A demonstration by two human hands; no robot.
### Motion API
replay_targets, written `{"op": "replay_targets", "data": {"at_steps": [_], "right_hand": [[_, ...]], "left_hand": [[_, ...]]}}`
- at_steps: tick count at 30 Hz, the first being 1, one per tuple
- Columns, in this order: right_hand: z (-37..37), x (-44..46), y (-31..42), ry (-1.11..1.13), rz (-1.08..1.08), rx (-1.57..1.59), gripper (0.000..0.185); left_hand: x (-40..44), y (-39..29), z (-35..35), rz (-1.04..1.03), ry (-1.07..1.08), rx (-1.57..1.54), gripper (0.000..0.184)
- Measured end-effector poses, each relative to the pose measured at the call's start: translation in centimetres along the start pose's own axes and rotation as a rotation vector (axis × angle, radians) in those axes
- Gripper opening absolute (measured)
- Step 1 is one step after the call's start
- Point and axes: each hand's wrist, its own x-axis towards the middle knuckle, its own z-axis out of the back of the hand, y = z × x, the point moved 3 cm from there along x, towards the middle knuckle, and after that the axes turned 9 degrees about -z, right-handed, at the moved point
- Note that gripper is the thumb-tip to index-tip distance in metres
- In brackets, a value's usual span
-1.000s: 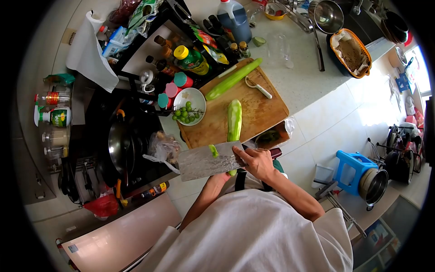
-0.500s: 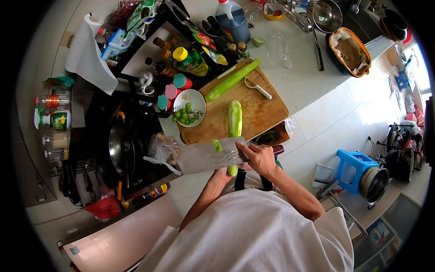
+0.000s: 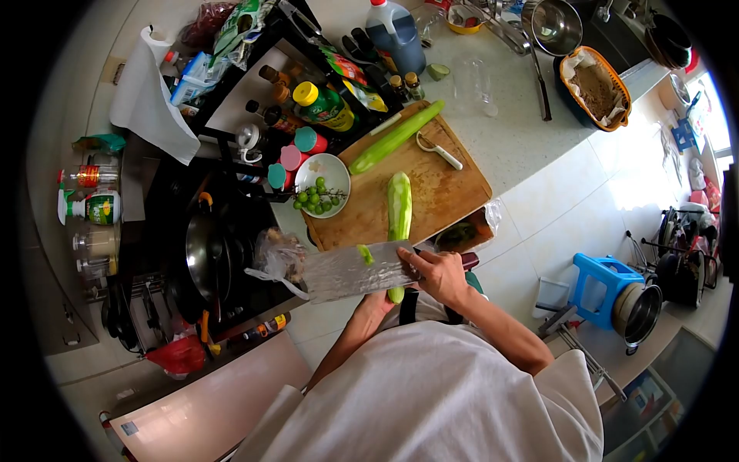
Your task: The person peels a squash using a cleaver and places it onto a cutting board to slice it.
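My right hand (image 3: 440,276) is closed on the handle end of a wide cleaver (image 3: 350,279), whose blade lies across a peeled green gourd (image 3: 399,202). A small green piece (image 3: 365,254) sticks to the blade. Below the blade, my left hand (image 3: 375,303) is beside the gourd's near end; the blade hides most of its fingers, so its grip does not show. The gourd's far part rests over the wooden cutting board (image 3: 354,223). A second green gourd (image 3: 396,138) and a white-handled peeler (image 3: 440,150) lie on the board.
A white plate of green grapes (image 3: 332,167) overlaps the board's left side. Bottles (image 3: 327,106) and lidded jars stand behind it. A wok (image 3: 202,250) and a plastic bag (image 3: 277,258) are at the left. Beyond the counter (image 3: 508,150), a blue stool (image 3: 596,285) stands on the floor.
The cleaver blade has shifted and tilted slightly over the gourd, with my right hand moving along with it. My left hand stays near the gourd's near end.
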Motion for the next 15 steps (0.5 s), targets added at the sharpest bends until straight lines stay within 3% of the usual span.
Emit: {"op": "replay_targets", "data": {"at_steps": [3, 15], "right_hand": [[-0.1, 0.0, -0.1, 0.002, -0.021, -0.006, 0.064], [0.0, -0.1, -0.7, 0.012, -0.002, -0.084, 0.056]], "left_hand": [[0.8, -0.1, 0.9, -0.021, 0.240, -0.012, 0.025], [1.5, 0.2, 0.6, 0.008, 0.327, -0.154, 0.027]]}}
